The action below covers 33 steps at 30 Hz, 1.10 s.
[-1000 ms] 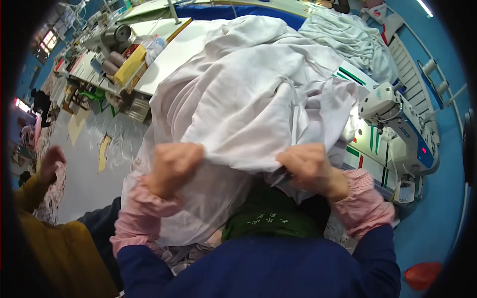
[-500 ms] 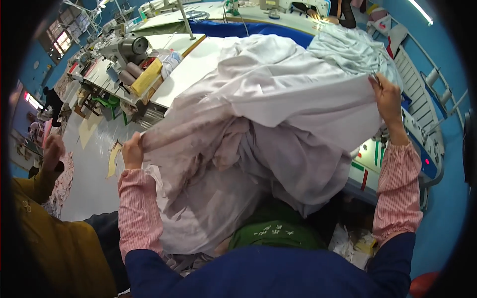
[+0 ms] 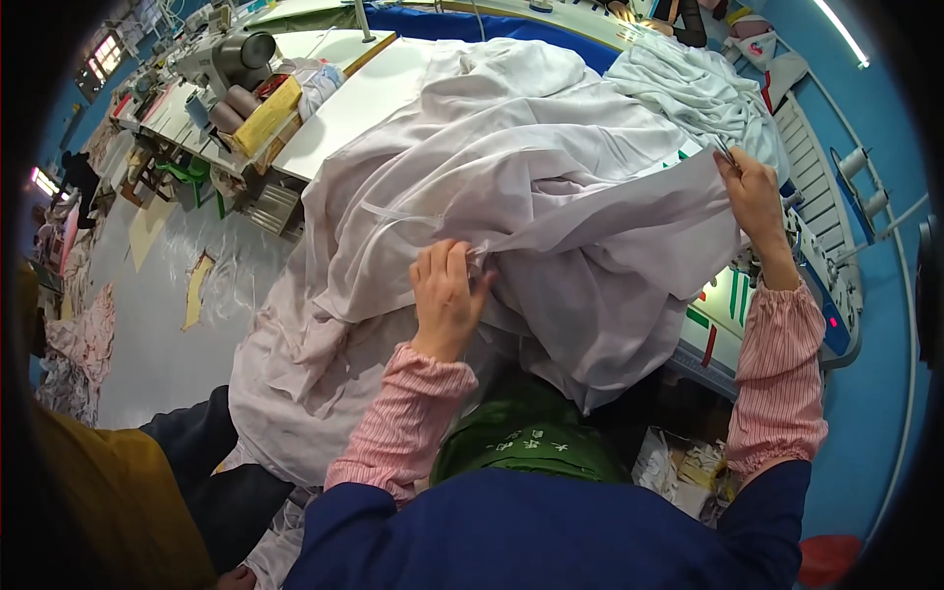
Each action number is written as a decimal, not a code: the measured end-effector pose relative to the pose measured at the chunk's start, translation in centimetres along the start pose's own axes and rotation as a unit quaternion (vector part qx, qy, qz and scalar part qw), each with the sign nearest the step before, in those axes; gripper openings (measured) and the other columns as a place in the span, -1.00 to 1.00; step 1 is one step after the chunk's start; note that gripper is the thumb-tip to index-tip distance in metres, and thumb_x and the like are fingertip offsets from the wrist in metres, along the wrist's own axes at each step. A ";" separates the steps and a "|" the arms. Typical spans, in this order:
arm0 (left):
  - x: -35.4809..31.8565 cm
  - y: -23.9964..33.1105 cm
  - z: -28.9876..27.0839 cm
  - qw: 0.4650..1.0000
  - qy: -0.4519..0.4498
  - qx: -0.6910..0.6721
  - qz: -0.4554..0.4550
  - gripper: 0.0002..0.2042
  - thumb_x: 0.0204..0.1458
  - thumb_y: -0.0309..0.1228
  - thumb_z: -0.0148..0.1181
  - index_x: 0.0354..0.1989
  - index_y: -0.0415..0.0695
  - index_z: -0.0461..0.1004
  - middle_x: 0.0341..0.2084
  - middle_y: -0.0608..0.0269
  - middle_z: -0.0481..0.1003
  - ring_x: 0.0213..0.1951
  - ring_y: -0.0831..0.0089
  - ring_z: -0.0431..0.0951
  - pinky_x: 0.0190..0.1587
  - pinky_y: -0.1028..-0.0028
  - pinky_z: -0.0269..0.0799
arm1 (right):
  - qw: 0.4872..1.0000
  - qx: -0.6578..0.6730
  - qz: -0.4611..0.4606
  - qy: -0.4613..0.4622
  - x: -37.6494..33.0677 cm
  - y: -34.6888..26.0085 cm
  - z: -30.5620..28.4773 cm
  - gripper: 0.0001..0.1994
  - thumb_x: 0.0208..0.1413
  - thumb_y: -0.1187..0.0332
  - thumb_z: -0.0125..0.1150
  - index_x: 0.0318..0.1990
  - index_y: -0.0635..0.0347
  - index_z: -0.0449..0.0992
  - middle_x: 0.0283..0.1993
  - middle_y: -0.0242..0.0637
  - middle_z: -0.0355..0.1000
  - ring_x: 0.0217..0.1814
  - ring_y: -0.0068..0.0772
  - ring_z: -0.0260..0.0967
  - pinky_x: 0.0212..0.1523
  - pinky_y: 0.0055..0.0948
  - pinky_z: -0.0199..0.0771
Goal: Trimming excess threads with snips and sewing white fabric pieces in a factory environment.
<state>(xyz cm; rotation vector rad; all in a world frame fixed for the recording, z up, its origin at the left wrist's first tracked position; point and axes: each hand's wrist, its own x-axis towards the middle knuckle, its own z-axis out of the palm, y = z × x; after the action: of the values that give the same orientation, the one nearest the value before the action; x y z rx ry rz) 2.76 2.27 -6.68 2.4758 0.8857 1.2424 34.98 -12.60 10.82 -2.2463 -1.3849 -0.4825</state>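
A large, pale lilac-white cloth (image 3: 393, 236) lies heaped over the table and hangs down over my lap. With the fingers and thumb of my left hand (image 3: 445, 300), I pinch its edge near the middle of the heap. My right hand (image 3: 755, 202) is closed on the same edge farther right and higher up, so a strip of cloth stretches between both hands. Thin dark metal tips, like those of thread snips, stick out from my right fingers; the rest is hidden in the hand. A narrow white strip (image 3: 398, 213) lies on the cloth left of my left hand.
A pale mint cloth pile (image 3: 688, 88) lies at the back right. At the right stands a machine bed (image 3: 733, 295) with a lit panel. On the left are a sewing machine (image 3: 231, 59), thread cones (image 3: 231, 108) and a yellow box (image 3: 270, 118). Someone in a mustard top (image 3: 118, 482) is close by.
My left hand has let go of the cloth's far left part and moved right to its middle. The left part has dropped. My right hand has hardly moved. The neighbour's raised hand has left view.
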 end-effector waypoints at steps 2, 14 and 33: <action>0.7 -0.3 0.1 0.999 -0.022 0.037 0.003 -0.83 -0.13 -0.41 0.21 -0.34 -0.15 0.43 -0.30 0.17 0.41 -0.16 0.20 0.37 -0.11 0.31 0.20 | 1.000 -0.005 0.013 -0.010 0.5 1.3 0.6 -0.69 0.13 0.27 0.07 -0.48 0.38 0.29 -0.62 0.03 0.20 -0.62 -0.11 0.01 -0.53 -0.30 0.13; 5.3 1.6 -5.4 0.985 -0.023 -0.173 0.005 -0.96 0.02 -0.58 0.07 -0.35 -0.24 0.41 -0.52 0.06 0.41 -0.49 0.14 0.44 -0.45 0.34 0.34 | 0.918 0.342 -0.200 -0.027 -4.3 -14.9 5.7 -0.59 -0.10 0.33 0.35 -0.06 0.23 0.43 -0.24 -0.23 0.46 -0.34 -0.42 0.34 -0.33 -0.42 0.34; 4.2 -1.1 -6.7 0.952 -0.061 0.057 0.293 -0.83 -0.15 -0.38 0.22 -0.59 -0.10 0.34 -0.74 0.35 0.24 -0.70 0.46 0.36 -0.67 0.44 0.25 | 0.906 0.352 -0.097 -0.213 -7.2 -14.3 6.9 -0.81 0.10 0.37 0.13 -0.46 0.29 0.36 -0.67 -0.16 0.20 -0.68 -0.36 0.07 -0.61 -0.44 0.11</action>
<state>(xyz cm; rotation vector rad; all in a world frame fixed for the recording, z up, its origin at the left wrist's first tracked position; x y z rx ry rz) -1.10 5.31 -0.39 2.9938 0.1861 1.1929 19.44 -8.56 4.14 -1.6633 -1.6547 0.4365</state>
